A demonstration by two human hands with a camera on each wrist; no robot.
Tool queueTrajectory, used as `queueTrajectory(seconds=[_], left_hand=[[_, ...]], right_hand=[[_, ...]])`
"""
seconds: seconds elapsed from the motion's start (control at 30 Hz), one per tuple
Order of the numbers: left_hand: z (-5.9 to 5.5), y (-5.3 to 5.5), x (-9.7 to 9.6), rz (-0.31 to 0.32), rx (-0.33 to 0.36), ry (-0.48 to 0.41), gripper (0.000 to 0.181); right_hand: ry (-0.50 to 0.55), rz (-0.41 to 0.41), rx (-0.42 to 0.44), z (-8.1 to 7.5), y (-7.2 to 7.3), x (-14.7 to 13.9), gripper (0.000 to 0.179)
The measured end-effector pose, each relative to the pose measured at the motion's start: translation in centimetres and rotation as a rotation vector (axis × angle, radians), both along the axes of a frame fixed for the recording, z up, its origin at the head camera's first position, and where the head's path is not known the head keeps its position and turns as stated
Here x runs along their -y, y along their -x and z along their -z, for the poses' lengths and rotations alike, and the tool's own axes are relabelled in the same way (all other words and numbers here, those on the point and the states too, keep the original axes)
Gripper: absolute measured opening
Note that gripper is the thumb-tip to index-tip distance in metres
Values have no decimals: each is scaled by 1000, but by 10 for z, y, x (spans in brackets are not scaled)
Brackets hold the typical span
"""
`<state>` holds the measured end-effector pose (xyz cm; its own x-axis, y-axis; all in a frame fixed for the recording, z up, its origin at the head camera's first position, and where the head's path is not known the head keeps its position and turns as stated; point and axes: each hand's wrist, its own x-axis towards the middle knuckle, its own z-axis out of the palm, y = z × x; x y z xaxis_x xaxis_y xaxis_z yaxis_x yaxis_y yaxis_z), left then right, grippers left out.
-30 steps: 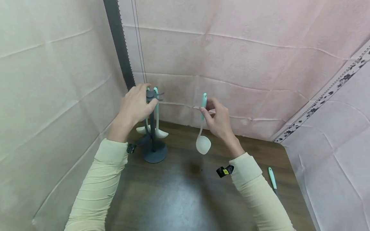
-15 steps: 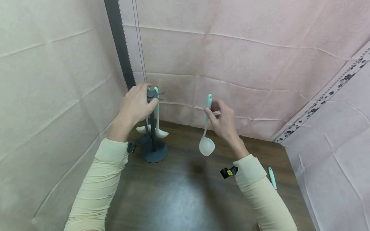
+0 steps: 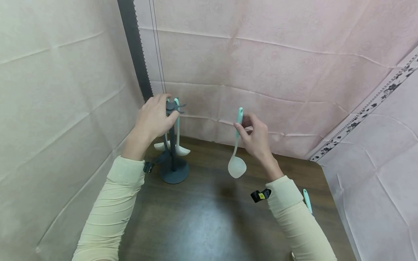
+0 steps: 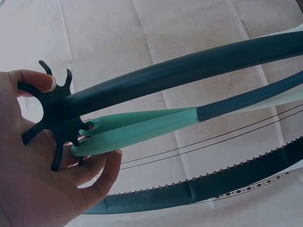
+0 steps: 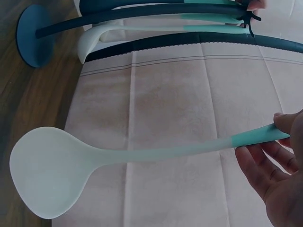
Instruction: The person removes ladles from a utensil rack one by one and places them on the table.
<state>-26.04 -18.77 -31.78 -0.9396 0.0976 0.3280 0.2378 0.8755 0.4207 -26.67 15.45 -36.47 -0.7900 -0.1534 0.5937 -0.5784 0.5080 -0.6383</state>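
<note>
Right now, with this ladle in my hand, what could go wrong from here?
The ladle might slip, since your right hand pinches only its handle and the bowl hangs above the table.
The stand might tip or sway if your left hand, at its top, pushes sideways.
Your right sleeve could nudge the green-handled utensil lying beside it.

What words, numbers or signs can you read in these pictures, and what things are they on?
None: I can't read any words, numbers or brand names here.
Yellow patch on the right wrist camera: too small to tell if anything is written on it.
Ladle and stand: no writing that I can see.
Black border on the cloth: a flowery pattern, not letters.
</note>
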Motion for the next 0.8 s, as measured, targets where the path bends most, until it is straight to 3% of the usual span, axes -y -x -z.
queueTrajectory(seconds=[0.8], left_hand=[[0, 0, -1, -3, 23, -25, 69]], right_hand=[[-2, 96, 10, 2, -1, -40, 28]])
